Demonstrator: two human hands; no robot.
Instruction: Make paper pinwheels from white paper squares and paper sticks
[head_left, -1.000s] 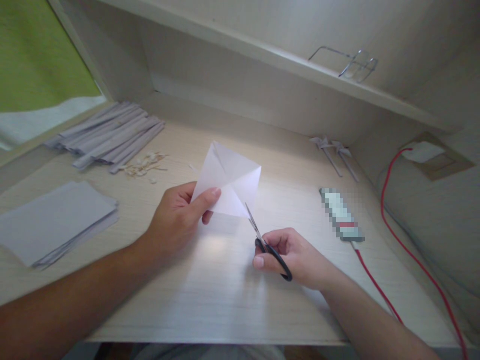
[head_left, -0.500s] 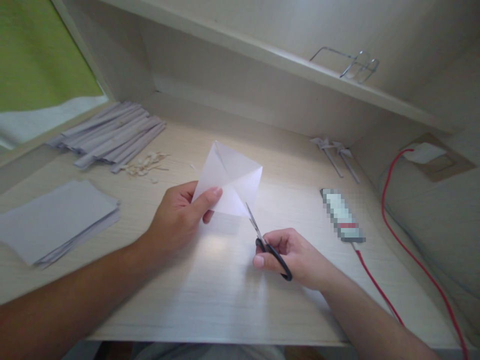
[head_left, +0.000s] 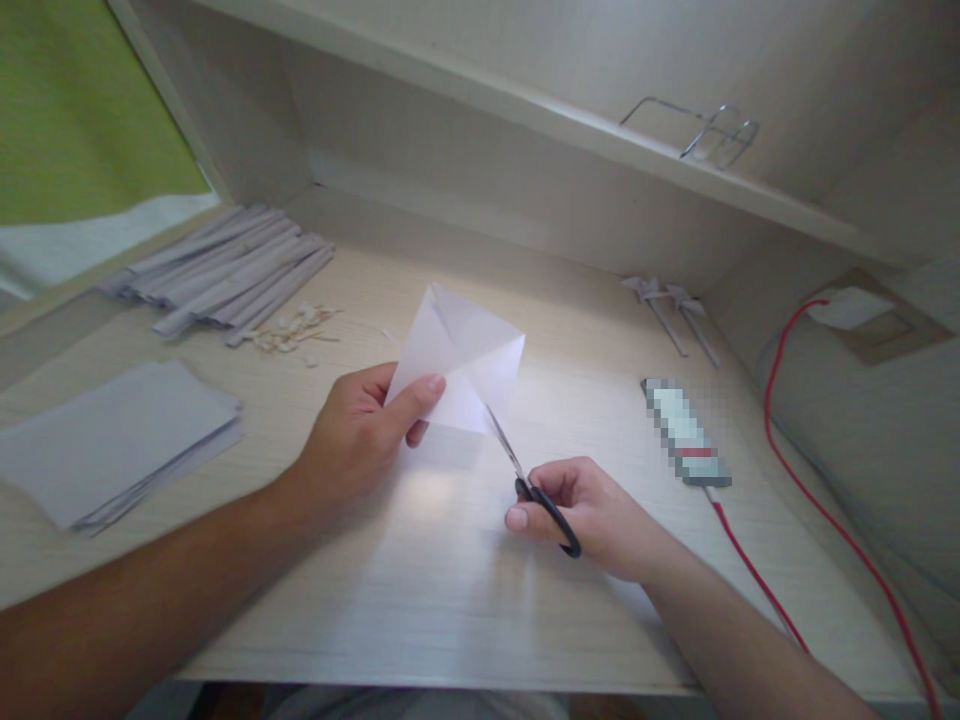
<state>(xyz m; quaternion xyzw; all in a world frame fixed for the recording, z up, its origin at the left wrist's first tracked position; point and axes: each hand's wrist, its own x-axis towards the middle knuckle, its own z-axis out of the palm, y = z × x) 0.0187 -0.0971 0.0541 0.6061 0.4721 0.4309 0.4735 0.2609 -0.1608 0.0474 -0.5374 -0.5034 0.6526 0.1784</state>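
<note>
A square of white paper (head_left: 480, 345) with diagonal creases is held above the table by my left hand (head_left: 360, 425). The thumb presses on its face near the left corner, and the other fingers are mostly hidden behind it. My right hand (head_left: 581, 510) is closed around the black handles of a pair of scissors (head_left: 551, 515). The blades point up and left and reach the paper's lower corner, lying along a diagonal crease. They look nearly closed there.
Rolled paper sticks (head_left: 232, 265) lie at the back left, beside small beige bits (head_left: 292, 332). Stacked white paper (head_left: 120, 435) is in front of them. Two paper pinwheels (head_left: 664, 300) lie at the back right, near a phone (head_left: 686, 435) with a red cable (head_left: 757, 575). A shelf (head_left: 525, 100) overhangs the table.
The scissor blades have come closer together and their tips sit slightly farther up and left over the paper's lower corner. My left hand and the paper stay almost still.
</note>
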